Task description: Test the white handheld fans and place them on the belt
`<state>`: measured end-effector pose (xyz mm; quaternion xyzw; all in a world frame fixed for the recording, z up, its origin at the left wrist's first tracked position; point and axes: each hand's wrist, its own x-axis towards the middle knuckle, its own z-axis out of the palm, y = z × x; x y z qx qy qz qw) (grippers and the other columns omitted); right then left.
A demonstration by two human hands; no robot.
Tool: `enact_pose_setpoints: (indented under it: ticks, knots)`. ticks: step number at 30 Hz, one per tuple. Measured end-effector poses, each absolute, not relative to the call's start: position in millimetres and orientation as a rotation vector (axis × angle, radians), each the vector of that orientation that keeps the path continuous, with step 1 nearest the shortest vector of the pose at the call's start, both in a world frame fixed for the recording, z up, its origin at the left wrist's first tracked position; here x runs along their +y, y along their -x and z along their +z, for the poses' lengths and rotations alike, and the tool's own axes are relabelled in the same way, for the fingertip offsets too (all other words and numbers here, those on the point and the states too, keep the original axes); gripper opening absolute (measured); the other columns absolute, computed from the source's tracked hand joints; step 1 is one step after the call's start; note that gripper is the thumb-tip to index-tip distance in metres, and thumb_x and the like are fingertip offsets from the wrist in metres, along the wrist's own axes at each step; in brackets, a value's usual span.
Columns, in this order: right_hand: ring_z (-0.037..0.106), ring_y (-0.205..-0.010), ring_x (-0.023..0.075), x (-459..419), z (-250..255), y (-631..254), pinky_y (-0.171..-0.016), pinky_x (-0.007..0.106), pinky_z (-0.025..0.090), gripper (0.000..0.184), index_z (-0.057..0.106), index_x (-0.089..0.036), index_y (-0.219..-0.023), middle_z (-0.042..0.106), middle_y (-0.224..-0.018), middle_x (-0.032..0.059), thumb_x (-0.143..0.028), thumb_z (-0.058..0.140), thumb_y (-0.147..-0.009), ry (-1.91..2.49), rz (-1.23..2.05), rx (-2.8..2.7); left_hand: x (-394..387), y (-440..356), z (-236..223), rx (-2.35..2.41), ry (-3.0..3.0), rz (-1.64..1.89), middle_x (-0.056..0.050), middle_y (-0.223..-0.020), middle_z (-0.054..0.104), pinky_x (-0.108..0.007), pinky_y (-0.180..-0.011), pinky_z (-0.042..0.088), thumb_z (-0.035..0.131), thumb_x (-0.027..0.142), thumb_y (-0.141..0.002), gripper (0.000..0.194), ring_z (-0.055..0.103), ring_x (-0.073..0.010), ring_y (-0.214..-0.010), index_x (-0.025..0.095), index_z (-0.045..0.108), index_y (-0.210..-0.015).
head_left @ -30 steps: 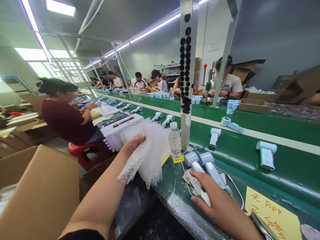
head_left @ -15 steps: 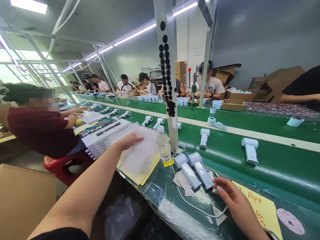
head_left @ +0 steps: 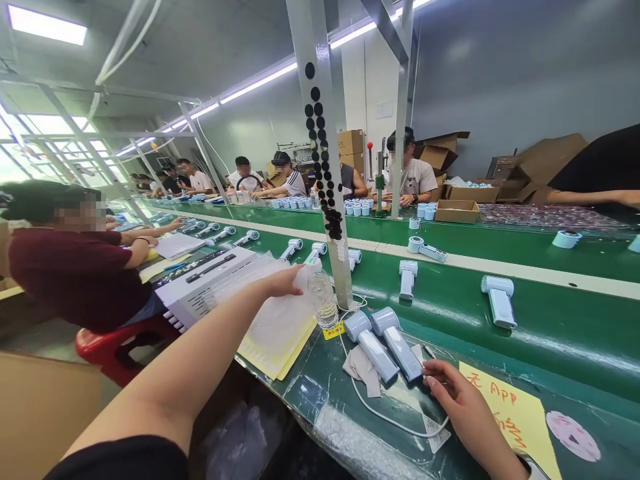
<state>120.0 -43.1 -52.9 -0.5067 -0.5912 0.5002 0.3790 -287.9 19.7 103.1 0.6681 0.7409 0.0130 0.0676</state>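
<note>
My left hand (head_left: 286,281) reaches over a stack of clear plastic bags (head_left: 280,323) on yellow paper (head_left: 296,355). Its fingers are closed on the edge of a thin plastic bag (head_left: 303,279), right beside a clear water bottle (head_left: 323,297). My right hand (head_left: 457,397) rests near the handle ends of two light-blue handheld fans (head_left: 374,350) (head_left: 397,340), thumb and fingers brought together. What lies between those fingertips is too small to tell. Under the fans are small white paper pieces (head_left: 364,377), and a white cable (head_left: 373,412) loops in front.
More fans (head_left: 499,303) lie along the green conveyor belt (head_left: 450,293). A post with black round stickers (head_left: 323,160) rises behind the bottle. A white case (head_left: 205,283) stands at left, near a seated co-worker (head_left: 70,267). A handwritten yellow note (head_left: 515,407) lies at right.
My left hand has moved from the middle of the bag stack towards the bottle, drawing plastic with it. My right hand stays beside the fans' handles. The view has shifted slightly.
</note>
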Motion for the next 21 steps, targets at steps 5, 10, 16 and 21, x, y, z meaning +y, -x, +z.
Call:
enact_pose_setpoints:
  ticks: [5,10,16,21]
  knots:
    - [0.07,-0.09,0.027,-41.8,-51.3,-120.7,-0.081,0.037,0.057,0.039,0.069,-0.019,-0.097,0.073,-0.097,0.0109,-0.051,0.059,-0.076,1.287,1.228,-1.526,23.4,285.7,92.7,2.392,-1.925,-0.166,-0.02,-0.131,0.064,-0.042,-0.097,0.05,0.07,0.017,-0.075,0.084,0.062,-0.0345,-0.121,0.018,0.033,-0.15]
    - [0.069,-0.09,0.0265,-42.9,-49.2,-120.2,-0.081,0.036,0.057,0.036,0.069,-0.021,-0.096,0.073,-0.094,0.0091,-0.05,0.058,-0.078,1.279,1.199,-1.572,22.8,285.2,92.1,2.476,-1.891,-0.237,-0.023,-0.136,0.058,-0.043,-0.094,0.051,0.07,0.019,-0.076,0.089,0.061,-0.0369,-0.121,0.016,0.024,-0.153]
    - [0.069,-0.089,0.0272,-43.9,-48.4,-117.0,-0.081,0.037,0.056,0.039,0.069,-0.021,-0.094,0.073,-0.093,0.0093,-0.053,0.056,-0.076,1.302,1.207,-1.605,22.0,275.1,84.2,2.497,-1.965,-0.092,-0.022,-0.148,0.044,-0.039,-0.101,0.048,0.062,0.029,-0.086,0.076,0.055,-0.0328,-0.129,0.015,0.026,-0.151]
    - [0.068,-0.089,0.0277,-43.0,-49.9,-117.8,-0.082,0.039,0.055,0.04,0.069,-0.02,-0.095,0.073,-0.093,0.0094,-0.053,0.056,-0.076,1.325,1.199,-1.611,18.1,269.2,84.4,2.404,-2.077,-0.029,-0.018,-0.141,0.051,-0.039,-0.104,0.047,0.069,0.03,-0.08,0.072,0.057,-0.0308,-0.126,0.016,0.04,-0.144]
